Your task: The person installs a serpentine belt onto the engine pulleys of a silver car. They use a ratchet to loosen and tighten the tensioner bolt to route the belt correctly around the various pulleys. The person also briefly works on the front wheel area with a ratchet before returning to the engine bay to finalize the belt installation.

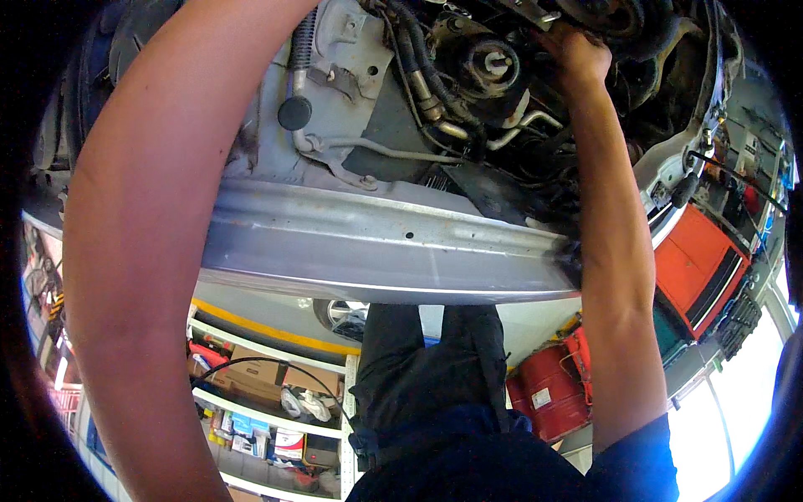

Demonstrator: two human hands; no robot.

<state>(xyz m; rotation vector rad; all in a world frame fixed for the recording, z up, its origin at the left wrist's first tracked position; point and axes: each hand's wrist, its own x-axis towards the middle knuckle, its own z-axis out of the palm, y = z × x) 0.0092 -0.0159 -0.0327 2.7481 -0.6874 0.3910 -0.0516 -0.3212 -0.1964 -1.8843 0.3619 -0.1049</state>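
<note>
My right hand [577,57] reaches into the engine bay, its back showing and its fingers curled in among dark parts below a round pulley [606,15]. What they close on is hidden. A metal bracket with a bolt end [548,17] sits just by the fingertips. To the left of this hand is a round engine mount [493,63] with a threaded stud in its middle. My left forearm [159,167] crosses the left side and leaves over the top edge, so the left hand is out of sight.
The car's silver body rail [385,243] runs across in front of me. Hoses [418,79] and a metal pipe [393,152] lie between my arms. Lower down are white shelves [268,422] with boxes, a red drum [548,393] and a red tool cabinet [698,268].
</note>
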